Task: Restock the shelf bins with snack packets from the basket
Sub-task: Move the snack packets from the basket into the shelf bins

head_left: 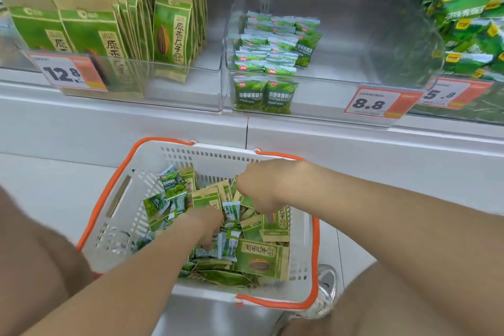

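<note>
A white basket [174,155] with orange rim sits on the floor below the shelf, filled with small green pea packets [227,244] and brown-green seed bags [261,256]. My left hand [204,224] reaches down into the pile among the small packets; its fingers are buried, and what they hold is hidden. My right hand [259,188] is curled over the seed bags at the far side, fingertips hidden. Above, a clear middle bin [341,35] holds stacked green pea packets [267,63] on its left side. A left bin [163,90] holds upright seed bags [171,27].
Price tags reading 12.8 [65,72] and 8.8 [373,103] hang on the bin fronts. A right bin holds larger green bags [469,22]. My knees frame the basket, and a shoe [324,294] sits by its right corner. The white shelf ledge [245,123] runs across.
</note>
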{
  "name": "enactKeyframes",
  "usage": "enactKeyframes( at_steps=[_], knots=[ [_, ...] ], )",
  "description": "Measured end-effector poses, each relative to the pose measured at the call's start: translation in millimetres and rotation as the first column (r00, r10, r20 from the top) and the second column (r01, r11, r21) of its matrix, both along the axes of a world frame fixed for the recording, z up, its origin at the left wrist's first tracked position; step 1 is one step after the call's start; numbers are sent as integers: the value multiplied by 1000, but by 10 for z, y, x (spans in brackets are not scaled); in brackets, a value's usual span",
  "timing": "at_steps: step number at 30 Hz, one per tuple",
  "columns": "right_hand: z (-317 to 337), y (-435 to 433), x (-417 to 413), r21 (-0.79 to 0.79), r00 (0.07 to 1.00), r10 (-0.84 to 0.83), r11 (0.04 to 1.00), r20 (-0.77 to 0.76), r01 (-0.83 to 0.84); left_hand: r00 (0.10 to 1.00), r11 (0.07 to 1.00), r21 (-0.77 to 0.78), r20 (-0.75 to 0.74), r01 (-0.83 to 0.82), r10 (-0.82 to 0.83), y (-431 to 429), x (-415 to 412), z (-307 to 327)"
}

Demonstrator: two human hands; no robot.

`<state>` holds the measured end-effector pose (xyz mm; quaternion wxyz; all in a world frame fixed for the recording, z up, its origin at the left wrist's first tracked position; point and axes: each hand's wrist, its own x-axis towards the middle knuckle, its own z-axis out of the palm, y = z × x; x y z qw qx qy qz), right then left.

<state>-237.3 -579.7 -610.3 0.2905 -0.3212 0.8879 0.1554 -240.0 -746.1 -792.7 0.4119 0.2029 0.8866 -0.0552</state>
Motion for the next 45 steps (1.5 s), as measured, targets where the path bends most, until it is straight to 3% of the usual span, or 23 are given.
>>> enactKeyframes(
  at_steps=[7,9,12,15,18,21,24,28,31,33,37,39,42,45],
  knots=[
    [-7,-45,-37,11,1000,19,1000,3,-19,995,997,72,-95,-36,43,-72,-52,-8],
    [11,-53,-62,15,1000,14,1000,2,-14,985,959,241,-51,-148,165,-76,-137,45],
    [72,-28,-99,4,1000,-17,1000,-10,17,952,828,489,13,-273,306,-58,-283,220],
    [172,61,-146,-74,998,-44,996,-34,42,882,610,666,165,-429,441,34,-372,520],
    [225,177,-235,-283,996,-76,957,-51,58,778,353,740,356,-573,518,157,-380,898],
    [265,247,-309,-460,993,-93,886,-71,50,605,-14,672,675,-740,422,259,-388,1222],
    [351,325,-380,-626,975,-208,772,-80,113,510,-164,578,797,-799,324,328,-362,1495],
    [541,494,-425,-669,941,-330,715,-68,203,564,-191,654,739,-732,368,346,-376,1700],
    [667,598,-411,-705,919,-388,672,-75,227,665,-206,772,627,-602,406,290,-413,1766],
    [748,643,-395,-769,898,-436,594,-59,237,722,-196,846,527,-496,448,278,-408,1798],
    [893,719,-417,-878,860,-509,391,44,276,675,-408,797,598,-445,433,348,-404,1904],
    [925,746,-461,-913,841,-539,317,51,258,669,-456,794,595,-403,445,399,-419,1972],
    [966,721,-507,-958,803,-586,153,109,241,703,-349,902,419,-252,575,457,-438,2140],
    [1054,679,-609,-965,712,-663,-67,234,254,639,-91,995,40,47,768,520,-466,2320]
  ],
)
